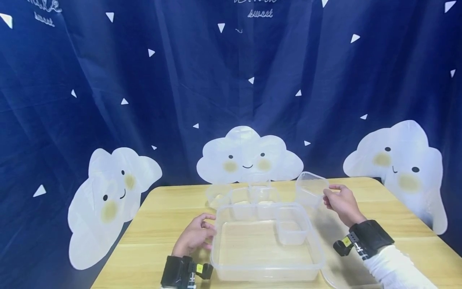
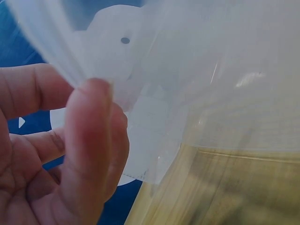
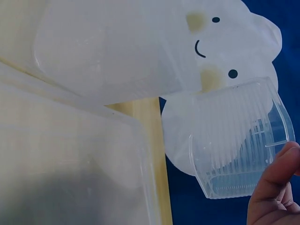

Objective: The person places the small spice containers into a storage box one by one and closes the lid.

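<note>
Clear small tub pinched by right hand | left hand grips big bin | spare tubs behind

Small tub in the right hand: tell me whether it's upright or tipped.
Tipped. The small tub, pinched by the right hand, is off the table, opening sideways.

The left hand fills the lower left, its thumb and fingers pinching the thin rim of a clear plastic box. Through the plastic show a wooden table and a blue curtain with white clouds.
</note>
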A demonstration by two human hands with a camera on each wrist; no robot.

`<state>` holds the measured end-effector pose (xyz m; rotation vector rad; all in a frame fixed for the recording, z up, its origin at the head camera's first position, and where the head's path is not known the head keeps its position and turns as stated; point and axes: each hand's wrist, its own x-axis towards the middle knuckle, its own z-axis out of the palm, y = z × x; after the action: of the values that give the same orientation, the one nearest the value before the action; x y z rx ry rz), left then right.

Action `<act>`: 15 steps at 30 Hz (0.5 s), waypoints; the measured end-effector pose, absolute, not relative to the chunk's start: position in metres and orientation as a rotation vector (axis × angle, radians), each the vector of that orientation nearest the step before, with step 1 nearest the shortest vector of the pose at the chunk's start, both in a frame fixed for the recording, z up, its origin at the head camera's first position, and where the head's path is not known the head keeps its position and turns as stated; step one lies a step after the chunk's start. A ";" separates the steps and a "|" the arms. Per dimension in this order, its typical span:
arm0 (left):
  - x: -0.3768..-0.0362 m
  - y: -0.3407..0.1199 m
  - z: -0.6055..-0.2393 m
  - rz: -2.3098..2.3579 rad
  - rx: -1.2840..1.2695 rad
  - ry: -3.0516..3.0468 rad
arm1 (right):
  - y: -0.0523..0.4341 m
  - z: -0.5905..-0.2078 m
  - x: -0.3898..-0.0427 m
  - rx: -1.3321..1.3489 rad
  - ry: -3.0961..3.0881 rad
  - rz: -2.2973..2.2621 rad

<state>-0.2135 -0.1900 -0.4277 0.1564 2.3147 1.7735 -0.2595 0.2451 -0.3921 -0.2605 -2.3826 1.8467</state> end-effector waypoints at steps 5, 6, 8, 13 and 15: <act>-0.213 -0.190 -0.426 1.773 0.147 2.318 | 0.245 -0.388 -0.259 -0.241 -2.360 1.859; -0.213 -0.190 -0.426 1.772 0.147 2.318 | 0.245 -0.387 -0.258 -0.239 -2.357 1.860; -0.213 -0.189 -0.426 1.772 0.148 2.317 | 0.246 -0.386 -0.258 -0.238 -2.356 1.858; -0.212 -0.188 -0.426 1.773 0.143 2.315 | 0.247 -0.386 -0.258 -0.243 -2.365 1.850; -0.212 -0.188 -0.426 1.775 0.141 2.314 | 0.247 -0.385 -0.257 -0.245 -2.361 1.850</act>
<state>-0.2119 -0.1879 -0.4258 0.1414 2.3143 1.7754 -0.2572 0.2474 -0.3851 -0.2447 -2.3613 1.8499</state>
